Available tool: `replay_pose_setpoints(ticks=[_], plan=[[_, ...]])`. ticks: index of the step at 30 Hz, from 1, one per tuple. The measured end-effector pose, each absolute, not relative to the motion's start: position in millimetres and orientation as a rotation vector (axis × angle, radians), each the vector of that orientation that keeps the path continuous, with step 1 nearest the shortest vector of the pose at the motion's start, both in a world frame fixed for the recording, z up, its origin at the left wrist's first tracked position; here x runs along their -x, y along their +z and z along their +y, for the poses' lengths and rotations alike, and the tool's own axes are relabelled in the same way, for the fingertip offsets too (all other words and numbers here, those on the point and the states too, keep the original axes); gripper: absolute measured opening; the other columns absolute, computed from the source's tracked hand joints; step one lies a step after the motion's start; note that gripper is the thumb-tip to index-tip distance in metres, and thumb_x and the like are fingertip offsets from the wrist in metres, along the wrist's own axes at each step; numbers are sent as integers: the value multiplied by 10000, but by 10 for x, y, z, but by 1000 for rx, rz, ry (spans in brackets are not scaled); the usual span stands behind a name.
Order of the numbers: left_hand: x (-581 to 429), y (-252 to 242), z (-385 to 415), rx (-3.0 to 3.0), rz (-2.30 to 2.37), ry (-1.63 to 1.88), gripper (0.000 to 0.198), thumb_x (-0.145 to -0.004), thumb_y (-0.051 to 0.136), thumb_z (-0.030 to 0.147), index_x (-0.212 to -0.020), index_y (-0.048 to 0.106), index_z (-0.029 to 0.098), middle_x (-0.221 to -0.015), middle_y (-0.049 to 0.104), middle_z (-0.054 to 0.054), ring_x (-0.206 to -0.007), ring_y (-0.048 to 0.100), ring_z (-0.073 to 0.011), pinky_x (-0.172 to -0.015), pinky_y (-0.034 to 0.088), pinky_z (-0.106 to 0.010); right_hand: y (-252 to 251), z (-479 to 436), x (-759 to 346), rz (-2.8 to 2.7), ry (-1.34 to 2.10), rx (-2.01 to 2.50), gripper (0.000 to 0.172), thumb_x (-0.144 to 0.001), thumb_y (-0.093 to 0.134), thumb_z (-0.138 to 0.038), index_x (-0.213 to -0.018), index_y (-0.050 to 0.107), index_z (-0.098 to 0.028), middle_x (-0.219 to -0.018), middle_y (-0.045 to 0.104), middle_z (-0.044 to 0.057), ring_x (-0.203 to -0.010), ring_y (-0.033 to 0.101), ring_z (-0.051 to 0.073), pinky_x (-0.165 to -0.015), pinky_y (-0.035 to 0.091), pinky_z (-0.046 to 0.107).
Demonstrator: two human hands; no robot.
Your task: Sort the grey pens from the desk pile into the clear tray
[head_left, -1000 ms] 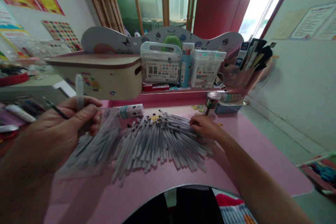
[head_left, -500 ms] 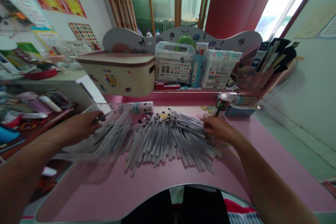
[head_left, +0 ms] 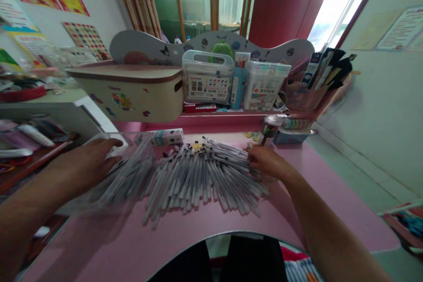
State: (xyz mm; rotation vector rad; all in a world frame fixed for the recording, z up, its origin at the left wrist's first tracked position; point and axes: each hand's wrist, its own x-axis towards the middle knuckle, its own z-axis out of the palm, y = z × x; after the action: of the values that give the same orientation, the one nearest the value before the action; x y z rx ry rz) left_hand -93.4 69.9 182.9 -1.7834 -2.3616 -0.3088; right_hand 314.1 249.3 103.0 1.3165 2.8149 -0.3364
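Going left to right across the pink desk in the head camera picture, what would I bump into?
Left hand → heap of pens → right hand

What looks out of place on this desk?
The pens lie in a loose, crisscrossed heap across the pink desk, some in the clear tray by the left hand. The right hand touches the heap's far edge.

A single view from the person's head faces forward and down over the pink desk (head_left: 205, 224), close enough that both forearms enter from the near edge, the left hand (head_left: 84, 165) at left, the right hand (head_left: 266, 163) right of centre, the shelf (head_left: 228, 116) and window (head_left: 194, 0) far ahead
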Motion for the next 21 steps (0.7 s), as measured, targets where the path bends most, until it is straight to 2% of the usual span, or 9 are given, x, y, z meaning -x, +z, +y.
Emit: replay_pose_setpoints(ticks=[2,4,7,10,14,17,19,21], plan=[[605,1921,676,1863,-2224,-410,378,-874,426,368,-1087,631,132,-1149,670,-132,-1033,620,-288,-969,426,-436,1018,2491,-3137,2801,-321,-1331,80,-762,619,-115,-808,673,-152,-869,698,88,-807,623,211,-643,349,265],[205,1954,676,1983,-2068,-699,326,-903,434,354,-1110,619,182,-1161,665,-84,-1047,612,-252,-967,436,-400,1008,2482,-3130,2797,-304,-1344,87,-754,624,-98,-804,673,-149,-886,703,102,-834,633,230,-649,355,270],[-373,1832,766,2312,-1940,-1121,215,-904,492,311,-1022,652,228,-1098,688,-51,-1018,625,-219,-917,466,-347,1005,2456,-3108,2791,-256,-1357,109,-758,602,-75,-802,678,-139,-896,708,130,-835,643,246,-649,365,281],[-792,1560,955,2516,-2001,-1446,185,-889,497,239,-949,671,222,-1043,694,-47,-988,630,-202,-882,472,-327,1007,2427,-3089,2780,-186,-1355,118,-743,585,-66,-761,677,-137,-868,707,143,-800,642,248,-629,361,288],[-1074,1179,1188,2440,-2302,-1885,145,-834,548,214,-907,671,193,-950,683,-54,-897,623,-196,-783,471,-305,1023,2412,-3105,2863,-187,-1367,80,-702,599,-103,-735,654,-151,-820,685,110,-768,608,222,-613,338,279],[-1136,961,1272,2214,-2480,-2214,133,-817,601,266,-914,638,182,-853,643,-31,-741,585,-155,-670,446,-268,1068,2401,-3115,3005,-345,-1333,65,-684,594,-127,-729,630,-157,-760,639,59,-709,555,175,-607,325,263],[-1145,863,1295,2039,-2486,-2490,219,-787,657,290,-974,603,190,-885,623,-17,-686,560,-127,-627,432,-249,1102,2370,-3091,3085,-533,-1286,68,-673,580,-122,-715,617,-159,-716,598,25,-663,519,145,-600,328,249],[-1150,809,1304,1934,-2419,-2737,358,-739,719,285,-1058,578,204,-963,618,-20,-715,572,-121,-631,437,-239,1125,2314,-3039,3125,-751,-1249,70,-663,571,-119,-705,605,-163,-678,564,0,-635,496,129,-593,339,238]])
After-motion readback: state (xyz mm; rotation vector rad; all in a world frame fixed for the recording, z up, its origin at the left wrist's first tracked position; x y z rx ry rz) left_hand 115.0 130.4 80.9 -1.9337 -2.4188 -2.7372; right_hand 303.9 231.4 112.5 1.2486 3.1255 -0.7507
